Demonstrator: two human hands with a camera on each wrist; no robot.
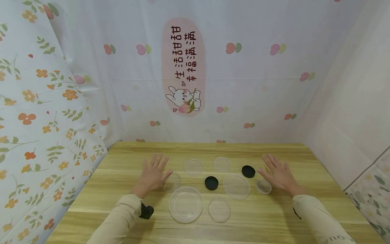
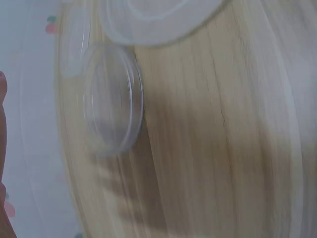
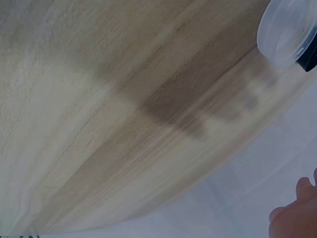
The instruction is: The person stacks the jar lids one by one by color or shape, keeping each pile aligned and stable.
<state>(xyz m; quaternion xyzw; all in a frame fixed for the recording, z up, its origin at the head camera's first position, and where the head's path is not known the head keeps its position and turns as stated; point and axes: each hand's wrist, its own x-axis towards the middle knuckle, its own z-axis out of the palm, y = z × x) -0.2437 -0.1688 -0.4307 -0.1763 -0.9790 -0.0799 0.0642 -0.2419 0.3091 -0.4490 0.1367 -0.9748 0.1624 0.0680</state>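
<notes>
My left hand [image 1: 153,174] is spread with straight fingers above the table, its thumb over the edge of a clear round lid [image 1: 171,182]. That lid [image 2: 114,99] lies just ahead of the hand's shadow in the left wrist view. On the other side, my right hand [image 1: 278,174] has its fingers spread too, beside a small clear round cup [image 1: 263,186] and a black round lid [image 1: 248,171]. Neither hand holds anything. Between them lie a second black lid [image 1: 211,183], a large clear lid [image 1: 186,204] and a clear disc [image 1: 236,186].
More clear round lids lie on the wooden table [image 1: 250,223]: one at the front [image 1: 219,210] and two at the back, a left lid [image 1: 193,167] and a right lid [image 1: 222,164]. A patterned curtain [image 1: 250,84] hangs behind the table.
</notes>
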